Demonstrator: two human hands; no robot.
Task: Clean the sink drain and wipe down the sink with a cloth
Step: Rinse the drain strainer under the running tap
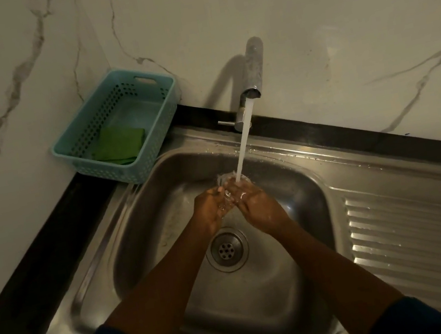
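A steel sink (141, 225) has a round drain (226, 249) with a perforated strainer in the middle of its basin. The tap (251, 73) is running, and its water stream (242, 148) falls onto my hands. My left hand (211, 206) and my right hand (255, 204) are pressed together just above and behind the drain, wet, with water splashing off them. I see nothing held in either hand. A folded green cloth (119, 144) lies in a teal basket (108, 170) at the sink's back left corner.
A ribbed drainboard (420, 234) runs along the right of the basin. White marble wall panels (333, 14) stand behind and to the left, with a black counter edge (37, 252) along the left. The tap's lever (224, 122) sticks out to the left at its base.
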